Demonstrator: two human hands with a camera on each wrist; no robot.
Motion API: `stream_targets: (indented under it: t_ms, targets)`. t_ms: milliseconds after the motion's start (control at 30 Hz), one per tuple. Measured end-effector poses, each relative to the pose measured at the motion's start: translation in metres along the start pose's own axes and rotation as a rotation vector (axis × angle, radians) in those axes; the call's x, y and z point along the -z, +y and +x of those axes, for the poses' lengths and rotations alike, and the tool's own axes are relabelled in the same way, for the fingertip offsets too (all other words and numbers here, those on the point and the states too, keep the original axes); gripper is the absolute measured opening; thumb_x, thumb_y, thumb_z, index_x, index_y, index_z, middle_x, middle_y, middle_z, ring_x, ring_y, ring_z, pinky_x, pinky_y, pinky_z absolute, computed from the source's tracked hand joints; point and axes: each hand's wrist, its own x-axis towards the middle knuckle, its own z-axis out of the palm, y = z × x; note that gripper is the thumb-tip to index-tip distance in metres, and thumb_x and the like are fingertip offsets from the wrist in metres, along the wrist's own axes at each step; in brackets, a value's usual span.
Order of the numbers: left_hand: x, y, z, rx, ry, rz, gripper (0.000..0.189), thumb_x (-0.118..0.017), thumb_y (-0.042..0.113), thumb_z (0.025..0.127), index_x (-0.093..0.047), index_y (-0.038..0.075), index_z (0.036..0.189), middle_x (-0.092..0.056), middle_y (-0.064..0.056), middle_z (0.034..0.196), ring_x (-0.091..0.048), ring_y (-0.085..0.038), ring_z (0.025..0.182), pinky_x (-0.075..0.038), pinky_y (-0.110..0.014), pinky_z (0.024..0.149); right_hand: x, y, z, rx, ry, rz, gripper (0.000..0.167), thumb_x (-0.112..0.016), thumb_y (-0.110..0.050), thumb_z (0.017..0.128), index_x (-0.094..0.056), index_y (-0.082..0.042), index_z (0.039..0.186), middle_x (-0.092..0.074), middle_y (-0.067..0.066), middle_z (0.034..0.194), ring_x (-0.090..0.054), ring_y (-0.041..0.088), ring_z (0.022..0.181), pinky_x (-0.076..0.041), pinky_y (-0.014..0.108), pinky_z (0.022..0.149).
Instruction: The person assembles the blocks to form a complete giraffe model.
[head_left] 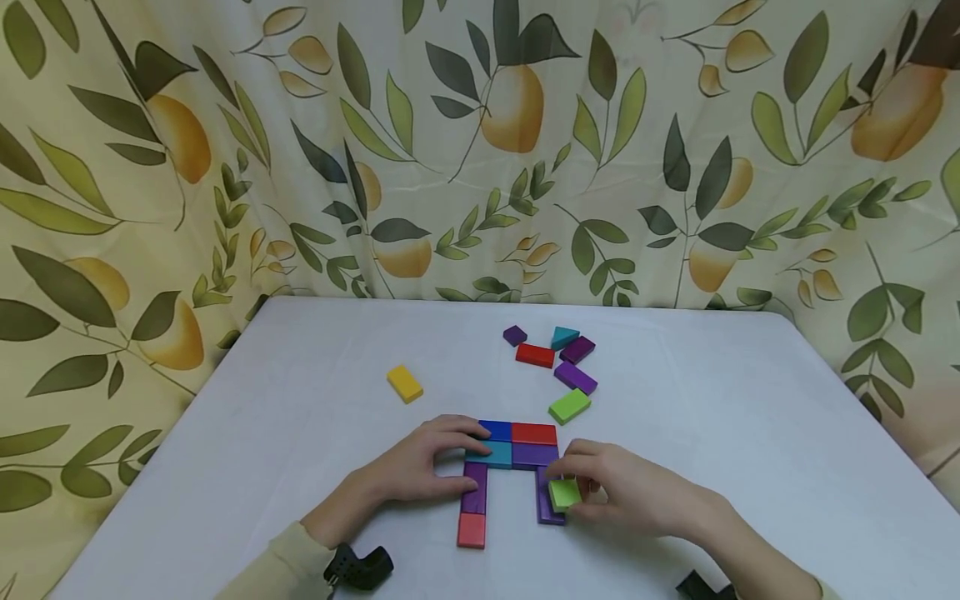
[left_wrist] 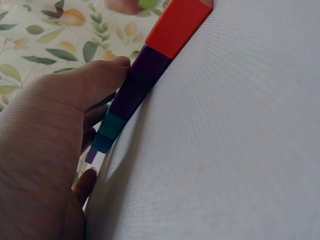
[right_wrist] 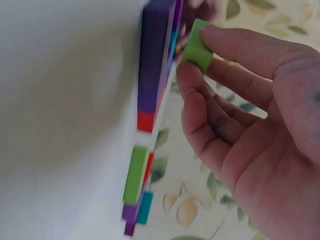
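My right hand [head_left: 637,487] pinches a small light green block [right_wrist: 197,47] between thumb and fingers. It holds the block above a long purple block [head_left: 551,508], apart from it in the right wrist view. My left hand [head_left: 412,467] rests on the left of the block shape, fingertips on a blue block [head_left: 498,430] and a teal block [head_left: 495,455], thumb on a dark purple block [left_wrist: 137,82]. Right of these lie a red block [head_left: 534,434] and a purple block [head_left: 536,455]. A coral-red block [head_left: 472,530] ends the left leg.
Behind the shape lie loose blocks: a green one [head_left: 569,407], a purple one [head_left: 575,377], a red one [head_left: 535,356], a teal triangle [head_left: 565,337] and more purple pieces. A yellow block [head_left: 405,384] sits apart at left on the white table [head_left: 315,358].
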Motion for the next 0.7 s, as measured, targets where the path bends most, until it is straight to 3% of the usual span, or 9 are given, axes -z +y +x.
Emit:
stream_targets:
  t_ms: [233,700]
  targets:
    - [0.001,0.001,0.001,0.000,0.011,0.005,0.038,-0.077,0.031,0.091,-0.070,0.025,0.128,-0.053,0.015,0.142,-0.038,-0.010,0.139,-0.036,-0.045,0.113,-0.016,-0.013,-0.004,0.009,-0.104,0.041,0.033,-0.077,-0.025,0.091,-0.071,-0.024,0.124,-0.056,-0.013,0.109,-0.054,0.002,0.091,-0.053,0.020,0.076]
    - [-0.001,-0.001,0.000,-0.012,0.011,0.007,0.038,-0.077,0.032,0.090,-0.070,0.026,0.128,-0.052,0.015,0.142,-0.038,-0.010,0.139,-0.036,-0.044,0.113,-0.037,-0.016,-0.002,-0.035,-0.106,-0.062,0.034,-0.079,-0.025,0.089,-0.069,-0.024,0.121,-0.047,-0.013,0.101,-0.052,-0.001,0.083,-0.052,0.016,0.073]
